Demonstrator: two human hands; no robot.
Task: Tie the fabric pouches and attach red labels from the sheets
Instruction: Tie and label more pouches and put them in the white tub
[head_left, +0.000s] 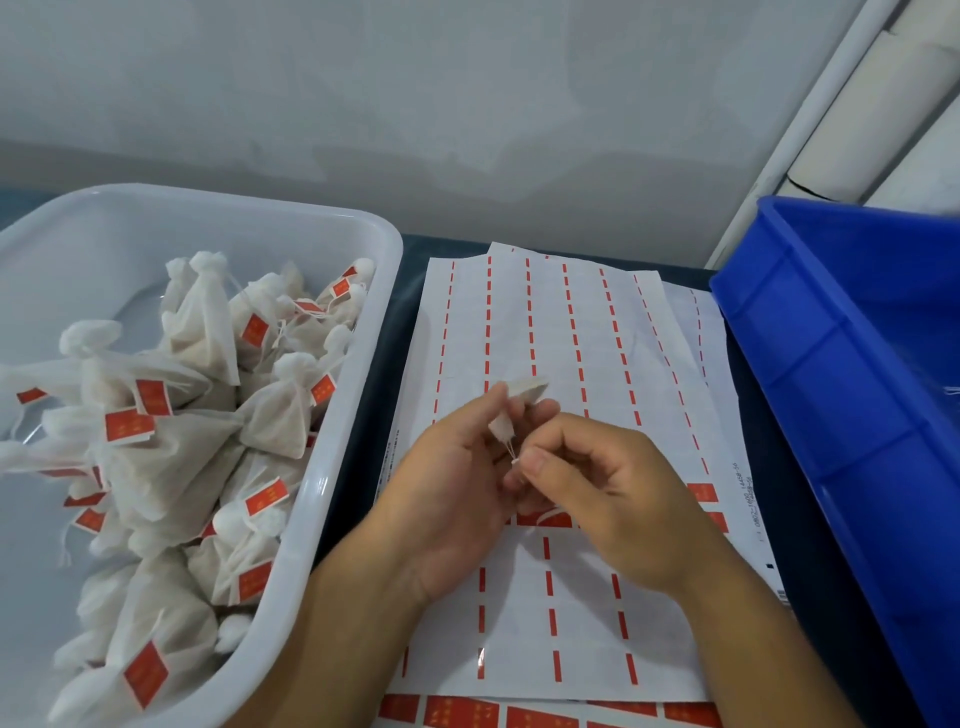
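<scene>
Pouch: a small white fabric pouch (522, 397) is held up over the middle of the top label sheet, its bag end pointing away from the person and its gathered neck toward the hands.
String: two thin white strands (509, 446) run from the pouch's neck down to the right fingertips.
Left hand: the left hand (457, 488) has its palm turned up, with thumb and fingers curled round the pouch's neck, gripping it.
Right hand: the right hand (597, 483) lies just beside the left, its thumb and forefinger pinching the string's end, the other fingers curled under.
Label sheet: a white sheet (561, 332) lies on the table between the two bins, mostly peeled, with red dashes left in rows; a few whole red labels (701, 492) remain near its right edge, partly hidden by the right hand.
Lower sheets: more sheets lie beneath it, one showing a row of red labels (462, 711) at the table's near edge.
White tub: a white plastic tub (358, 332) at the table's left edge holds a heap of tied pouches (208, 415) with red labels.
Blue bin: a blue plastic bin (831, 332) stands at the table's right edge; its contents cannot be told.
</scene>
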